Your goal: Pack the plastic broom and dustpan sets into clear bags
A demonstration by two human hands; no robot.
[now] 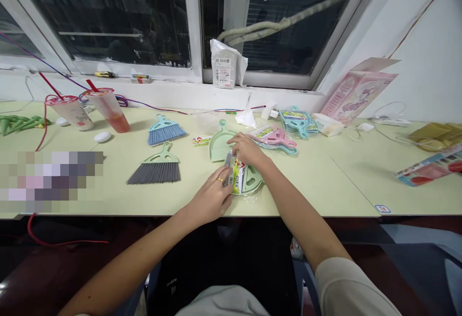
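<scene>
A wrapped light-green brush and dustpan set [253, 180] lies at the table's front edge, a printed label across its grey bristles. My left hand [212, 195], with a ring on one finger, grips its left end with curled fingers. From above, my right hand [246, 150] pinches the wrapper near the bristles' far end. Just beyond them sits an unwrapped green dustpan [219, 144], partly behind my right hand. To the left are a loose green brush with grey bristles [159, 168] and a blue brush [165, 131].
Wrapped pink [276, 135] and blue [298, 120] brush sets lie at the back right. Two drink cups [111, 109] with red straws stand back left. A pink box [357, 92] leans by the wall, and a white package [225, 68] stands on the sill.
</scene>
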